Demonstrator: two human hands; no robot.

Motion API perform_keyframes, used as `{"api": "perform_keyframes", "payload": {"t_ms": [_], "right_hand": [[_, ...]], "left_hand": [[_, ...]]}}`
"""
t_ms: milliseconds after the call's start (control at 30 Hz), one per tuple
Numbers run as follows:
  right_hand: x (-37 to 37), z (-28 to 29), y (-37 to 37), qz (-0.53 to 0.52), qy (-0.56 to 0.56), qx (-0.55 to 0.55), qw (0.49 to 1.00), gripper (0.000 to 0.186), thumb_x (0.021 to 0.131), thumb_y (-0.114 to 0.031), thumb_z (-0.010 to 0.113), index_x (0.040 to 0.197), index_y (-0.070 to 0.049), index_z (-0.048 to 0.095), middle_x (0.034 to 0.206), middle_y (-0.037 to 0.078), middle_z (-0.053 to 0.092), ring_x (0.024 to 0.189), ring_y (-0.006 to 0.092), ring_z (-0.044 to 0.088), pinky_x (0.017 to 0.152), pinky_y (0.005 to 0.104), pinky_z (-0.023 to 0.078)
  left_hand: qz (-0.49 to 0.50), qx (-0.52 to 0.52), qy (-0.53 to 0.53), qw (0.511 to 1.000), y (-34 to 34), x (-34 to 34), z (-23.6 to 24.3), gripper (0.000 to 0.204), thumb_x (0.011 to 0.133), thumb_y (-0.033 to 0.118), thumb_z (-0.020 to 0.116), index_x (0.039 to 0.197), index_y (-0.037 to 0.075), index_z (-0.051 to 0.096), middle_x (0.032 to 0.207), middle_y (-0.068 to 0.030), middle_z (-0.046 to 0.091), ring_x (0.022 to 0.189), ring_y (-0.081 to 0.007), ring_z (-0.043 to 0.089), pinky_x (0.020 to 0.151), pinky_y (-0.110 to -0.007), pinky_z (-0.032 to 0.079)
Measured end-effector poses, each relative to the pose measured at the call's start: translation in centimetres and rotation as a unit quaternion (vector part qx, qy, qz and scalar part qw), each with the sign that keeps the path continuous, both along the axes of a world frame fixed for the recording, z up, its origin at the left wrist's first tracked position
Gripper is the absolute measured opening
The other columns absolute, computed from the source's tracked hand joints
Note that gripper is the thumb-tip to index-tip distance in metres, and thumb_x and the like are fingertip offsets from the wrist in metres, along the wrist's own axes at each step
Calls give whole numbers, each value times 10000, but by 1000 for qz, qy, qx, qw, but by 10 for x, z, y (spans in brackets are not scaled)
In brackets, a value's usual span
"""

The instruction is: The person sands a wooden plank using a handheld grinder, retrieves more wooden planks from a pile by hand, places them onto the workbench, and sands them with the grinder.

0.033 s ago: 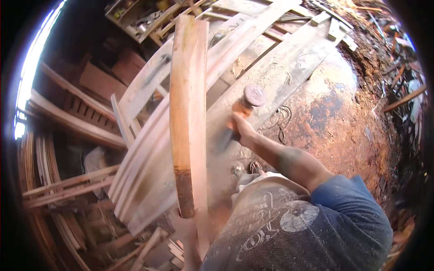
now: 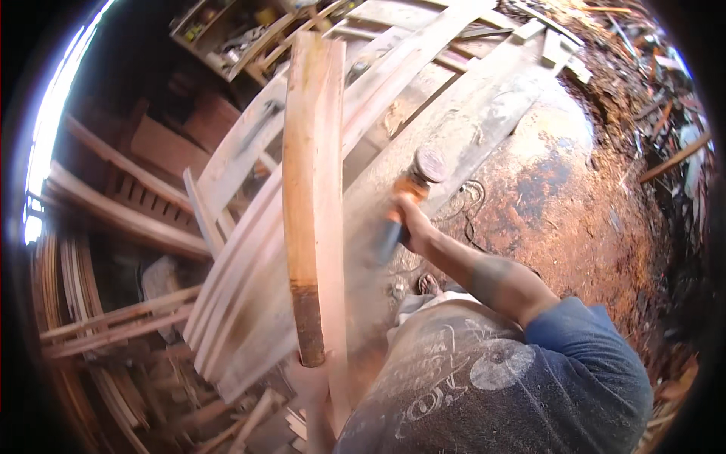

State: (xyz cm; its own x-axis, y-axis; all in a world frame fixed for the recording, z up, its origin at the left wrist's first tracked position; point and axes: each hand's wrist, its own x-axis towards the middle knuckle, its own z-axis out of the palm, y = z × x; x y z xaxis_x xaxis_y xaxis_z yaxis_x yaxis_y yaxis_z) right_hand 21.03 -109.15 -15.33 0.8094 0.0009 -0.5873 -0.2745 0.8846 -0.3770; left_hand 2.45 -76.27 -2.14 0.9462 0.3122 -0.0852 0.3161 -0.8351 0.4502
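A long, slightly curved plank (image 2: 300, 166) stands on edge in front of me, orange-brown on one face, pale on the other and dark near its lower end. My left hand (image 2: 311, 382) is closed around that lower end, its fingers partly hidden. To the right of the plank, my right hand (image 2: 411, 223) grips an orange-and-dark hand-held power tool (image 2: 409, 186) with a round, dusty end. I cannot make out its exact kind. The tool appears apart from the plank, and its lower part is blurred by haze or motion.
Curved pale boards (image 2: 242, 287) lie stacked behind the plank. A broad dusty board (image 2: 461, 113) stretches to the far right. A dark cord (image 2: 470, 204) coils on the reddish floor (image 2: 560, 227). Timber pieces (image 2: 121, 310) crowd the left; scraps (image 2: 673, 151) line the right.
My right hand and the power tool have shifted slightly right and downward. The view has moved a little; my left hand keeps its hold on the plank.
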Motion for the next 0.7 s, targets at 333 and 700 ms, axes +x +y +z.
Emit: {"api": "perform_keyframes", "payload": {"t_ms": [333, 700], "right_hand": [[-196, 5, -220, -350, 24, -48, 935, 333, 872, -348, 769, 1047, -112, 611, 837, 52, 638, 712, 204, 657, 699, 381, 585], [-407, -23, -289, -583, 79, -98, 803, 390, 898, -427, 722, 1044, -106, 555, 795, 74, 630, 677, 221, 657, 636, 368, 585]], "left_hand": [[-247, -67, 133, 958, -126, 197, -24, 486, 764, 309, 904, 1033, -52, 720, 890, -109, 748, 814, -191, 706, 737, -376, 548], [-462, 62, 128, 876, -386, 337, -89, 759, 744, 545, 862, 1138, -90, 730, 1144, -276, 718, 1094, -387, 692, 954, -451, 536]]}}
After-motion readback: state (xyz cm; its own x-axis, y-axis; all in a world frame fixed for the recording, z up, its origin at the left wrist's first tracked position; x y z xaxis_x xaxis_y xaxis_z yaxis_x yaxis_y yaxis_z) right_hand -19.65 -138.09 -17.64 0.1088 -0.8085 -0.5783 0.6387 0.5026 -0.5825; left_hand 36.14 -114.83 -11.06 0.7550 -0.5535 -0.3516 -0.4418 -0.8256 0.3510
